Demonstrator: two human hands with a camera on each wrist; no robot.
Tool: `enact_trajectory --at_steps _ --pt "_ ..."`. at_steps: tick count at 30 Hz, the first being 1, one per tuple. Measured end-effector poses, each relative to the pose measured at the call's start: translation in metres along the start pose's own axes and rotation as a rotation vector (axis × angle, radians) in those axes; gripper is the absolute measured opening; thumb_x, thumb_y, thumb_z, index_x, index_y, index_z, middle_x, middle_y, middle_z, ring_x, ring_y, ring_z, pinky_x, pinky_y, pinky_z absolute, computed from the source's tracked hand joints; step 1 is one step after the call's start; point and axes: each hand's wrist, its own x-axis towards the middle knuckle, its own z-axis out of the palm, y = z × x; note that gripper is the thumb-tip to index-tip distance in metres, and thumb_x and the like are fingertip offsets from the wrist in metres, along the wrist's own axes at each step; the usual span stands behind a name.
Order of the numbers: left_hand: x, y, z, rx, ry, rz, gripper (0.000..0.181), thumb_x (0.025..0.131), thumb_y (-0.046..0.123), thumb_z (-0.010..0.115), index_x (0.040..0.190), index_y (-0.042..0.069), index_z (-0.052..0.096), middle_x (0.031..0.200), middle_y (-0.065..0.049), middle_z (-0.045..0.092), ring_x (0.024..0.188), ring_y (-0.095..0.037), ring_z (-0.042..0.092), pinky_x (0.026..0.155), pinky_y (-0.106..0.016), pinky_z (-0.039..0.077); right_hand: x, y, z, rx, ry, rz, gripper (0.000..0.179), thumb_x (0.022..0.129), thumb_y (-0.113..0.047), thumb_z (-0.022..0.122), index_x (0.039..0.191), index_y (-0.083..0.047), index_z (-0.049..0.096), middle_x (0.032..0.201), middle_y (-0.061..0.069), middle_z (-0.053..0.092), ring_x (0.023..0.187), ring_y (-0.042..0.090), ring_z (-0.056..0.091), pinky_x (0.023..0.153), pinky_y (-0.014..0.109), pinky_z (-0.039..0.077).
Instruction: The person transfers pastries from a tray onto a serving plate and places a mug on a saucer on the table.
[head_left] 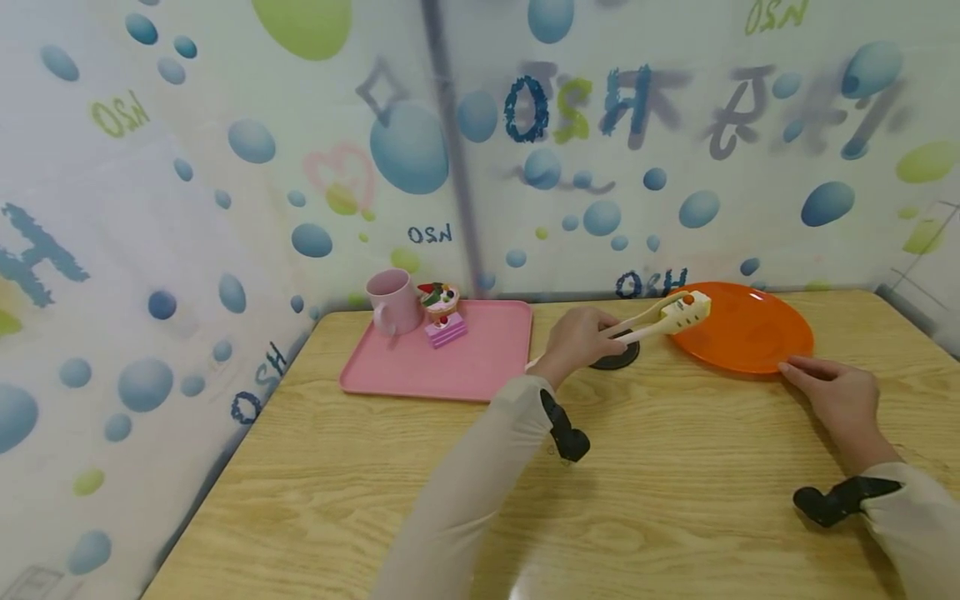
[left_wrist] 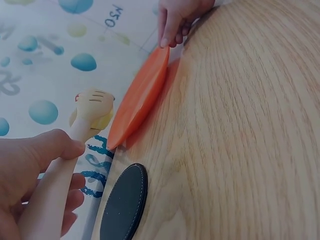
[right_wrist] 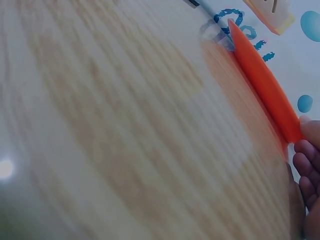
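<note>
My left hand (head_left: 576, 340) grips a pair of cream tongs (left_wrist: 54, 192), thumb on one arm and fingers on the other. Between the tong heads is a small pale-yellow toy cake (head_left: 702, 305) with a red topping, partly hidden by the slotted head. It overlaps the left side of the orange plate (head_left: 750, 333) in the head view and appears above it in the left wrist view. My right hand (head_left: 840, 400) pinches the plate's near right rim between thumb and fingers.
On the left, a pink tray (head_left: 435, 379) carries a pink mug (head_left: 401, 307), a toy fruit tart (head_left: 441, 310) and a purple cake slice (head_left: 447, 332). A round black coaster (left_wrist: 124, 202) lies below my left hand. Behind the table stands a patterned wall (head_left: 480, 167).
</note>
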Motion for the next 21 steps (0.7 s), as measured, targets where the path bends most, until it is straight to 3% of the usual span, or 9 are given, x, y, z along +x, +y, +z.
enact_trajectory --at_steps 3,16,21 --pt "0.002 0.0 0.002 0.005 0.003 -0.011 0.031 0.08 0.032 0.071 0.111 0.025 0.068 0.087 0.012 0.063 0.063 -0.006 0.052 0.05 -0.021 0.04 0.001 0.0 0.0 0.014 -0.004 0.015 0.069 0.083 -0.046 0.061 0.12 0.011 0.053 0.062 -0.044 0.04 0.118 0.039 0.038 0.1 0.05 0.025" --pt "0.01 0.002 0.008 0.038 0.009 -0.019 0.032 0.08 0.032 0.071 0.111 0.026 0.069 0.091 0.011 0.065 0.064 -0.004 0.052 0.051 -0.02 0.04 0.001 -0.001 0.0 0.018 -0.003 0.03 0.069 0.083 -0.046 0.061 0.121 0.011 0.052 0.061 -0.043 0.04 0.12 0.04 0.037 0.101 0.049 0.024" --pt "0.012 0.005 0.01 0.046 0.011 -0.031 0.031 0.08 0.032 0.071 0.111 0.026 0.069 0.092 0.011 0.065 0.066 -0.003 0.051 0.052 -0.019 0.04 0.0 0.0 0.0 0.02 0.018 0.028 0.064 0.081 -0.046 0.063 0.121 0.004 0.057 0.061 -0.044 0.041 0.116 0.024 0.046 0.1 0.046 0.026"
